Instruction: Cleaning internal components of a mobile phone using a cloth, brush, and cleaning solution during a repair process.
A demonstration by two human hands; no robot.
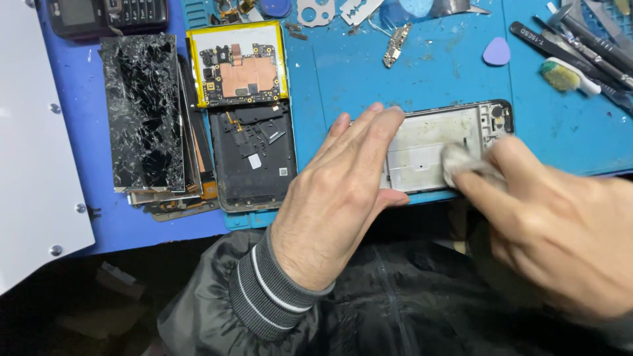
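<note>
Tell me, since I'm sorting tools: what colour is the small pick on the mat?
Light purple pick, on the blue mat; head view.

**Room around the frame**

I see the frame (428, 148) hemmed left by my left hand (336, 198), and just beyond it a back cover (254, 158) and cracked screen (142, 112). Above the frame, bare mat (435, 72) gives passage. To its upper right, tools (580, 46) and a pick (496, 51) crowd the corner.
</note>
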